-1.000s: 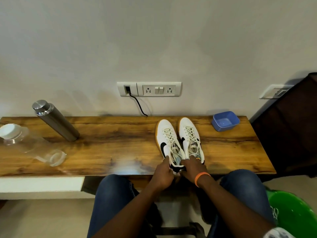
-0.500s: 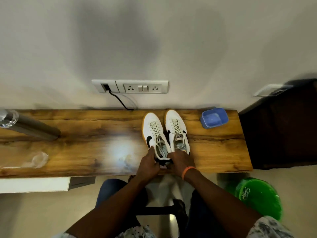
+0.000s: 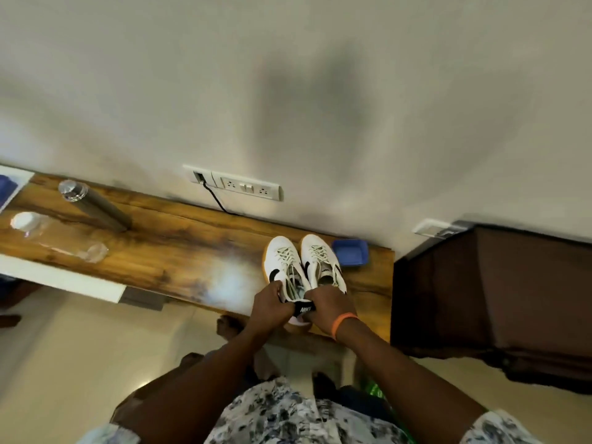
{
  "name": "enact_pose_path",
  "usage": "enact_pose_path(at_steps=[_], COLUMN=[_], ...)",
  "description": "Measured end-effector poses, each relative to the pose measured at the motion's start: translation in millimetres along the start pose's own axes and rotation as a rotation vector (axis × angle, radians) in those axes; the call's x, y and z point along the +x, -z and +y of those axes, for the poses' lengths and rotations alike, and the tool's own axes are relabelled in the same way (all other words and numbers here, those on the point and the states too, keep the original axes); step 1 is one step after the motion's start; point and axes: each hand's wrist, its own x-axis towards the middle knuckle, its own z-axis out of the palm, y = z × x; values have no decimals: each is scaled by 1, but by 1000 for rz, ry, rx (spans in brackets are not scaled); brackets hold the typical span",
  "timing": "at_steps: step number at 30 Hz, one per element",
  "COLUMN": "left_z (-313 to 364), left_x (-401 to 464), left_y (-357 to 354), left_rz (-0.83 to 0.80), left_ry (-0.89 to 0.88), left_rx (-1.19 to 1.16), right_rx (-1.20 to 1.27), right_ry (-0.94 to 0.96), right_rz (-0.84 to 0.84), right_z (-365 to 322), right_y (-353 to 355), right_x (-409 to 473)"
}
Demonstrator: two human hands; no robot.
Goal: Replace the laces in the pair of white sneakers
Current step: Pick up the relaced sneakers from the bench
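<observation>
My left hand grips the left sneaker at its heel, fingers curled; my right hand pinches the same heel; right sneaker at three o'clock, touching, on counter.

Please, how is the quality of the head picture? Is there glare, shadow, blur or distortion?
Head view: a bright glare patch on the wooden table beside the left sneaker; soft dark shadows on the wall; the wide lens bends and tilts the table edge; motion blur smears the steel bottle and the floor, while the hands at the sneaker heel look fairly sharp.
</observation>
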Motion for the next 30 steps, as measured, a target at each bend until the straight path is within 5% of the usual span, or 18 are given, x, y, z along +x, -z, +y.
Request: enact_pose_path(at_steps=[14,30], left_z=[50,-4], left_x=[-107,-249], left_y=[-69,-190], left_rz=[88,-141], left_ry=[-46,-182], left_rx=[9,21], right_rx=[64,177], right_ry=[39,-199], right_rz=[38,57], right_z=[61,136], right_y=[17,-74], right_x=[-118,-309])
